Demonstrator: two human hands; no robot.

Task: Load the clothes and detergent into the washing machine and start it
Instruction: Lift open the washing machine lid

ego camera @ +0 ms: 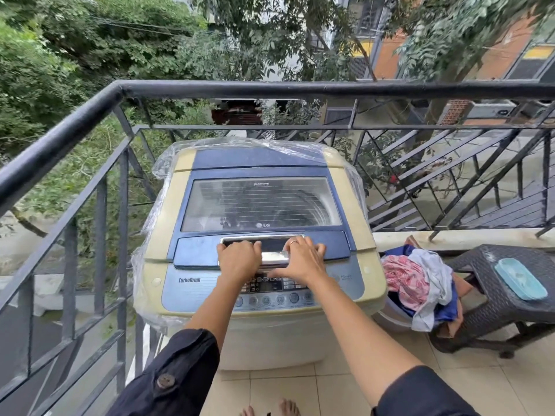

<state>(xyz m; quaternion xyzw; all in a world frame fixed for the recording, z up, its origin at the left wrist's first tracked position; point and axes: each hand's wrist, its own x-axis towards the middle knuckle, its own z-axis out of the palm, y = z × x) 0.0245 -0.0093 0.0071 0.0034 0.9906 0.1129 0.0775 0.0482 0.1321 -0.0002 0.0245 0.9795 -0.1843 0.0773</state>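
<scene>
Black iron railing (90, 115) runs around the balcony corner, with trees and buildings beyond it. Against it stands the washer (261, 265), a cream and blue top-loader partly wrapped in clear plastic (156, 175); its lid (261, 205) is shut, the glass window showing the drum dimly beneath. To the washer's right, a dark wicker stool (495, 295) stands on the tiled floor, a teal lidded box (520, 279) lying flat on its seat. Between washer and stool, clothes (420, 283) in pink, white and blue are heaped in a basket (390, 316), well clear of the drum. Both hands are on the chrome lid handle (273, 255): the left hand (238, 258) curls over its left end, fingers hooked into the recess, and the right hand (303, 259), a ring on one finger, lies flatter across the right end, fingers over the bar. Dark sleeves cover the upper arms.
</scene>
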